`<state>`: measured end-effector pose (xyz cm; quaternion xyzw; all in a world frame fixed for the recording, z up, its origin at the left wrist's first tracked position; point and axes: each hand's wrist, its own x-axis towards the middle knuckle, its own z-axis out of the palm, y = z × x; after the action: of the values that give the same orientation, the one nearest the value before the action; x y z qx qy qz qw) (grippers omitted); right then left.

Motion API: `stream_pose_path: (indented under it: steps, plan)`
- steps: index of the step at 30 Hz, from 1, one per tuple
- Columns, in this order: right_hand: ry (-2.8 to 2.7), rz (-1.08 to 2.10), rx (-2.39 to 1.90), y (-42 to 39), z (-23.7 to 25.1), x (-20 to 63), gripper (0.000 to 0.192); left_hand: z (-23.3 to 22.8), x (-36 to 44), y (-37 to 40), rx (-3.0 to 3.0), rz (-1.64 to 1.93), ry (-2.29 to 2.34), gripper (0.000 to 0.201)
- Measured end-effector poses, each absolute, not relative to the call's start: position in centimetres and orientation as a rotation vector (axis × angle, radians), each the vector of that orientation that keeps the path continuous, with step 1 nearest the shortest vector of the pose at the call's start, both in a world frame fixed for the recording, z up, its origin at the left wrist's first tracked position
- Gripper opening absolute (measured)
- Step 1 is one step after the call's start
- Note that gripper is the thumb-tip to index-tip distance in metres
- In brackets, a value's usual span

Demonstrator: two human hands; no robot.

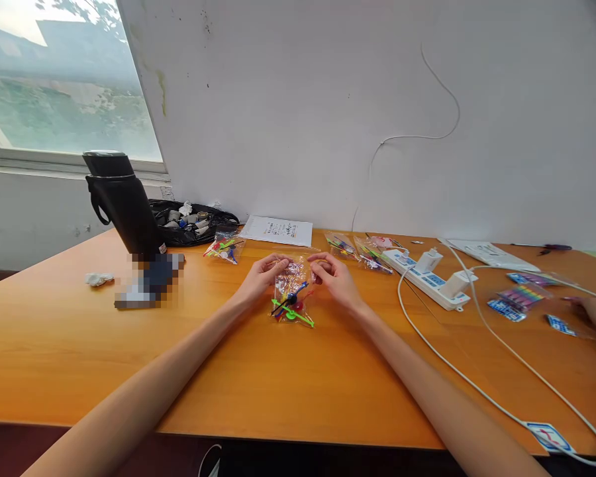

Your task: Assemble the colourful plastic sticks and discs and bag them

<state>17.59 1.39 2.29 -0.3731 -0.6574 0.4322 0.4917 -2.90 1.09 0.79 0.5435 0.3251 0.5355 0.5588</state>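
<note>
Apparently both hands (300, 275) pinching bag (291, 291).

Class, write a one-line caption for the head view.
Both hands pinch a clear bag of colourful picks on a table.

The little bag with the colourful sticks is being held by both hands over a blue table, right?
Not quite. The head view shows both hands, left hand and right hand, holding the little bag of colourful sticks, but the table is orange wood, not blue.
</note>
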Motion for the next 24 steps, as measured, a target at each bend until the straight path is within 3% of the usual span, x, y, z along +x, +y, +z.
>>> stream_pose_path:
  steps: [16, 24]
  plan:
    - [-1.558, 1.137, -0.872, 1.9, 2.5, 18.1, 0.038, 0.2, -3.8, 2.1, 1.273, 1.214, 0.756, 0.045]
    - [-1.627, 1.033, -0.864, 2.3, 2.4, 18.5, 0.034, 0.9, -4.1, 1.9, 1.327, 1.252, 0.773, 0.046]
